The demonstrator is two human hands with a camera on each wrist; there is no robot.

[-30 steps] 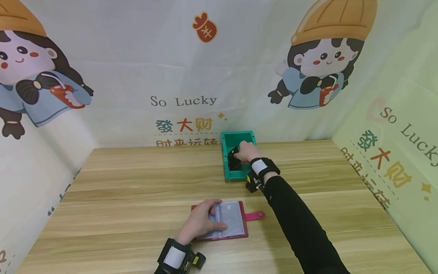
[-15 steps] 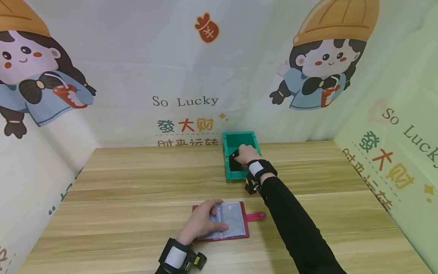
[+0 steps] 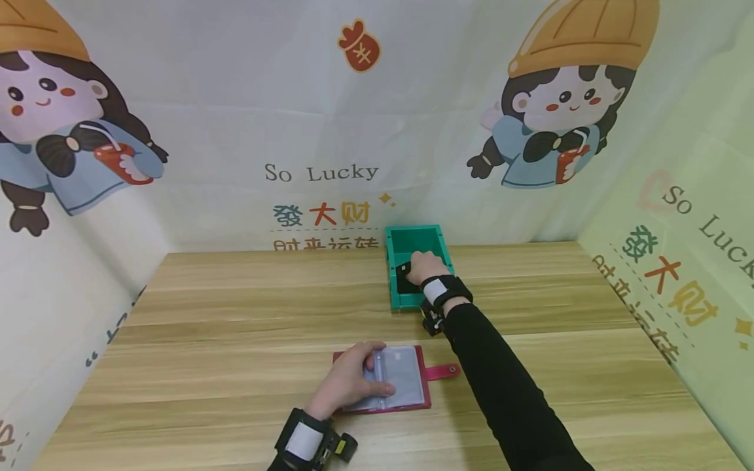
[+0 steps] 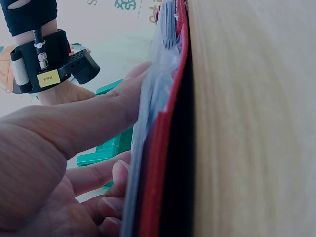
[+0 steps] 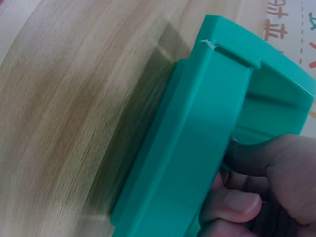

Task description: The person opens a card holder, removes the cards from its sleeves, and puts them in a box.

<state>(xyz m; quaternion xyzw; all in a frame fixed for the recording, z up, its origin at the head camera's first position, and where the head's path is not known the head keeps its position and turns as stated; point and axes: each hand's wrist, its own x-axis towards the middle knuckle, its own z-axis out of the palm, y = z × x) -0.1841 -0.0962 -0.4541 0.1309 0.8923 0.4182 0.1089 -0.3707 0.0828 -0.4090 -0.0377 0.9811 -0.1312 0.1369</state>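
My left hand (image 3: 347, 379) rests on an open card holder (image 3: 402, 376) with a red cover and clear plastic pages, thumb and fingers spread over its left half. In the left wrist view, the thumb (image 4: 94, 116) lies against the clear sleeves (image 4: 160, 84), above the red cover edge (image 4: 160, 163). My right hand (image 3: 425, 267) reaches into a green plastic bin (image 3: 405, 303), beside a flat black piece (image 3: 404, 280) inside it. Its fingers (image 5: 237, 202) are curled behind the bin wall in the right wrist view; I cannot tell whether they pinch the black piece.
The bin stands at the back edge of the wooden table (image 3: 235, 314), against a printed cloth backdrop (image 3: 235, 131). A pink snap strap (image 3: 442, 372) sticks out to the right of the card holder. The right sleeve (image 3: 506, 386) passes over the table's right half.
The black piece stood tilted up beside my right fingers a second ago and now lies lower in the bin. My right hand has sunk slightly toward me. The left hand has stayed put.
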